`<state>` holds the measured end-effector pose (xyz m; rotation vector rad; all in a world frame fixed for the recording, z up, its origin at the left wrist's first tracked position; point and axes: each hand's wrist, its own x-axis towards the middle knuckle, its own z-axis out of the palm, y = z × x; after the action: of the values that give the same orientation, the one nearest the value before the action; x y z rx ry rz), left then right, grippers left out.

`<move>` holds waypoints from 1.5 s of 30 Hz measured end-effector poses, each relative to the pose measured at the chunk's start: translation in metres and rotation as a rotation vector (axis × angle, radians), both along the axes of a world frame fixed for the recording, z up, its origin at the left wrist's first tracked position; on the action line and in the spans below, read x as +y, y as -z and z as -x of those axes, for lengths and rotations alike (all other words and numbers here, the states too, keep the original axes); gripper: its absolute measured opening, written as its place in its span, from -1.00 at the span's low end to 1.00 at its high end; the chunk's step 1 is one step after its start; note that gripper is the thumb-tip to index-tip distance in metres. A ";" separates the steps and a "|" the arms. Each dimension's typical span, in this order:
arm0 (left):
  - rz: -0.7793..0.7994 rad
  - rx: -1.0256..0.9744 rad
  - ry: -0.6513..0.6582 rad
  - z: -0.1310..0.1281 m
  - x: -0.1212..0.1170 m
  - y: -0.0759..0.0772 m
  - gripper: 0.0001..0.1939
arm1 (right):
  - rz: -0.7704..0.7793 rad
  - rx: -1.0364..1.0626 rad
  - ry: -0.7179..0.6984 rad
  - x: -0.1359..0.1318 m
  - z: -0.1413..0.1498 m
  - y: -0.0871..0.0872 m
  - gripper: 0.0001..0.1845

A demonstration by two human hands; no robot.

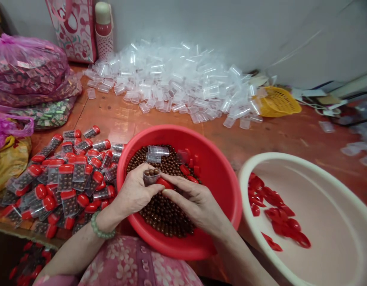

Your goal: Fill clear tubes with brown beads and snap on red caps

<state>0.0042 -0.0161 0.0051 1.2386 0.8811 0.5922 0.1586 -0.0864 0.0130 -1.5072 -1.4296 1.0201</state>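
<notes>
My left hand [136, 190] grips a small clear plastic tube [150, 177] holding brown beads. My right hand [192, 202] pinches a red plastic cap [165, 183] against the tube's open end. Both hands hover over a red plastic basin [217, 167] filled with round brown beads [168, 214], with several empty tubes and red caps lying on them. A green bead bracelet [102, 226] circles my left wrist. Capped, filled tubes [68, 178] lie heaped just left of the basin. To its right, a cream basin [261, 161] holds loose red caps [275, 210].
A large heap of empty clear tubes [171, 79] lies on the orange-brown table [124, 115], against the wall. Pink bags of small packets [28, 67] are piled at the left, and a yellow basket [279, 102] sits at the back right.
</notes>
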 end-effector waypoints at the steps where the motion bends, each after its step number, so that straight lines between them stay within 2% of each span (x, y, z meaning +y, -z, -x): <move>1: 0.019 -0.012 0.023 0.000 0.001 -0.001 -0.85 | -0.028 -0.033 -0.017 -0.001 -0.001 -0.001 -0.62; 4: 0.051 -0.059 0.088 0.000 0.003 -0.002 -0.87 | -0.086 -0.061 0.013 0.000 -0.009 -0.004 -0.69; 6: 0.080 -0.074 0.139 0.001 0.003 -0.001 -0.88 | -0.085 -0.009 0.126 0.003 -0.016 -0.008 -0.74; 9: 0.211 -0.082 0.293 0.001 0.003 0.001 -0.82 | -0.106 0.081 0.257 0.012 -0.021 -0.014 -0.76; 11: 0.263 -0.087 0.355 0.002 0.003 0.001 -0.76 | -0.130 0.098 0.223 0.018 -0.019 -0.017 -0.77; 16: 0.198 -0.062 0.393 0.002 0.003 0.000 -0.75 | -0.138 0.101 0.131 0.027 -0.009 -0.016 -0.81; 21: 0.224 -0.049 0.409 0.001 0.004 0.002 -0.87 | -0.143 0.109 0.058 0.029 -0.005 -0.012 -0.85; 26: 0.248 -0.060 0.389 0.001 0.004 0.002 -0.84 | -0.158 0.020 0.038 0.027 -0.011 -0.013 -0.85; 34: 0.232 0.004 0.360 0.000 0.003 -0.002 -0.91 | -0.163 -0.225 -0.164 0.020 -0.037 -0.033 -0.86; 38: 0.232 -0.019 0.338 -0.001 0.003 -0.001 -0.90 | -0.157 -0.225 -0.070 0.022 -0.037 -0.036 -0.85; 43: 0.146 -0.068 0.306 0.000 0.005 0.002 -0.87 | -0.149 -0.088 0.004 0.026 -0.023 -0.028 -0.84; 45: 0.144 -0.080 0.287 0.000 0.005 0.001 -0.87 | -0.161 -0.035 0.076 0.025 -0.016 -0.024 -0.83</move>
<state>0.0041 -0.0107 0.0037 1.1753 0.6521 0.3399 0.1745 -0.0610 0.0369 -1.4559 -1.4324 0.8167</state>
